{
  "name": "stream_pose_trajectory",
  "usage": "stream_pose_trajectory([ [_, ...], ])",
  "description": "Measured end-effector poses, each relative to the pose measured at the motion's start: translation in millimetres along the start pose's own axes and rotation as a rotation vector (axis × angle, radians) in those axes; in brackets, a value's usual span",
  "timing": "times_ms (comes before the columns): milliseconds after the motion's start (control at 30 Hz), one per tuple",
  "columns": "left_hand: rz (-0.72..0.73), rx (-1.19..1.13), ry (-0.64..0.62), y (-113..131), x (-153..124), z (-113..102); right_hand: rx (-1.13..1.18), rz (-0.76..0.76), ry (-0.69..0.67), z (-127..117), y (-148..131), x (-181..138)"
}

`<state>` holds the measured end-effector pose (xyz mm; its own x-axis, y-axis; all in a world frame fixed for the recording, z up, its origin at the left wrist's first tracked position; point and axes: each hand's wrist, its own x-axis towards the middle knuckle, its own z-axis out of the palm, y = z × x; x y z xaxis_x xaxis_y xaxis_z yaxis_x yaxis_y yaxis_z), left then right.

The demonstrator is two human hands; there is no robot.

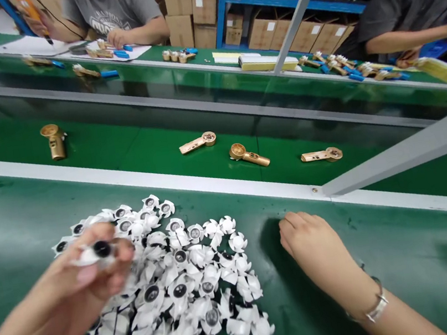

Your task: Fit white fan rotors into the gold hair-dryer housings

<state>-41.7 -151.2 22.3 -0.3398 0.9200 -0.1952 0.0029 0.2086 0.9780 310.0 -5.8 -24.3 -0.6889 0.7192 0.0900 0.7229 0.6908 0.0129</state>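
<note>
My left hand (92, 271) pinches a white fan blade (94, 255) with a black hub, held above the left side of a heap of similar fan blades (178, 290). Many in the heap show a dark round hub; others lie with their white side up. To the right of the heap, my right hand (313, 246) rests low over the green work surface (413, 256), its fingers curled in. The undersides of those fingers are hidden, so whatever they may hold does not show. A silvery bracelet circles the right wrist.
Past a pale rail, gold handheld fan bodies (249, 155) lie on a green belt (132, 150). A slanting metal post (405, 148) rises at right. Across the belt, two people work near gold parts with blue pieces (343, 65). Cardboard boxes (177, 1) stand behind.
</note>
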Motion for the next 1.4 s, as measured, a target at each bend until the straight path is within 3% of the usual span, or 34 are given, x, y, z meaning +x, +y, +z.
stream_pose_trajectory([
  [100, -0.207, -0.375, -0.202, 10, 5, 34, 0.097, -0.011, 0.016, -21, -14, 20],
  [267, -0.186, -0.413, -0.294, 14, 5, 64, 0.918, -0.110, 0.179, -74, -69, 44],
  [333, -0.131, -0.378, -0.294, 13, 2, 70, 1.050, -0.185, 0.215, -84, -88, 49],
  [467, -0.013, -0.285, -0.278, 17, -2, 76, 1.065, -0.196, 0.207, -81, -101, 54],
  [733, 0.353, 0.174, -0.188, 34, 2, 74, 0.975, -0.293, 0.204, -78, -90, 58],
  [1000, 0.558, 0.418, -0.124, 35, 10, 73, 0.977, -0.192, 0.218, -72, -92, 58],
  [1100, 0.579, 0.439, -0.117, 34, 11, 74, 0.952, -0.168, 0.239, -71, -93, 57],
  [1400, 0.410, 0.324, -0.151, 33, 13, 77, 0.885, -0.235, 0.271, -68, -87, 63],
])
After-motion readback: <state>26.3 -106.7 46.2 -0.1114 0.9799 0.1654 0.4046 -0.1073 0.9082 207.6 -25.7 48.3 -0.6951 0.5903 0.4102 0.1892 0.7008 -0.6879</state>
